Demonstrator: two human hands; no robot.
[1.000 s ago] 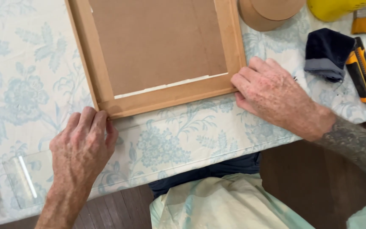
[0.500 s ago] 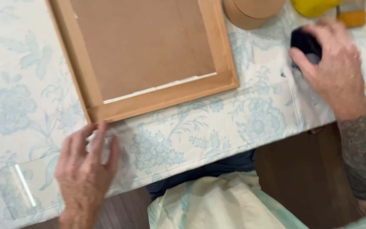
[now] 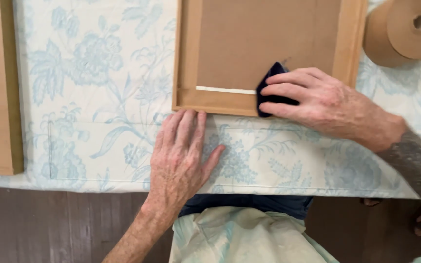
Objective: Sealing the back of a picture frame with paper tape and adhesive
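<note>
**Bare hands, a tattooed forearm, pale printed cloth at the waist**

Both hands are bare: no gloves, rings or watch show. The left hand [image 3: 181, 156] and its forearm, just below the wooden frame [image 3: 187, 58], are uncovered, with no sleeve in view. The right hand [image 3: 320, 104], at the frame's lower right corner, is also bare; on its forearm, further right of the frame, a dense dark tattoo begins just past the wrist and runs to the picture's edge. Well below the frame, at the waist, a dark navy garment [image 3: 249, 204] shows, with a pale green cloth [image 3: 239, 238] in a faint printed pattern beneath it.
</note>
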